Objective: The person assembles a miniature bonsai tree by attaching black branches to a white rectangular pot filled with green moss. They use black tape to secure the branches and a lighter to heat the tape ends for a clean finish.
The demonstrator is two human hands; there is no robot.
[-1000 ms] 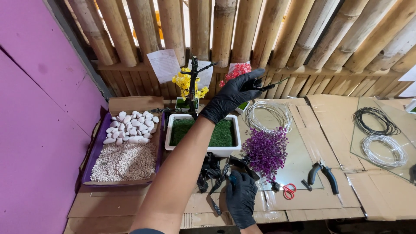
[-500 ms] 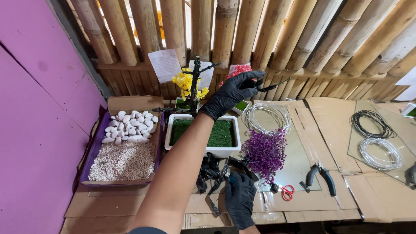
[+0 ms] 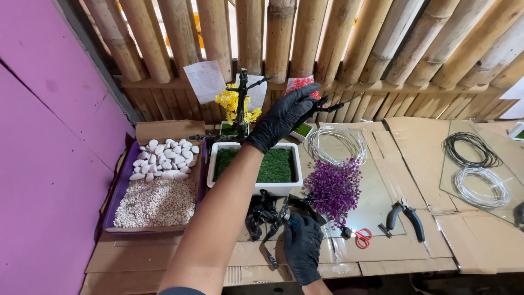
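My left hand (image 3: 283, 116), in a black glove, reaches out over the white rectangular planter (image 3: 255, 188) filled with green moss. Its fingers pinch a thin black branch (image 3: 327, 104) that points right, toward the bamboo wall. A black miniature tree trunk (image 3: 242, 104) with yellow blossoms (image 3: 229, 102) stands just left of that hand. My right hand (image 3: 303, 250), also gloved in black, rests low on the cardboard bench. It grips a dark tool beside a heap of black branch pieces (image 3: 259, 214). A purple flower cluster (image 3: 334, 187) lies right of the planter.
A purple tray (image 3: 121, 188) at left holds white pebbles and fine gravel. A coil of silver wire (image 3: 334, 143) lies behind the purple flowers. Black-handled pliers (image 3: 403, 217) and small red scissors (image 3: 362, 238) sit on a glass sheet. More wire coils (image 3: 476, 164) lie far right.
My left hand has shifted slightly up and left with the black branch. My right hand stays on the bench by the black pieces.
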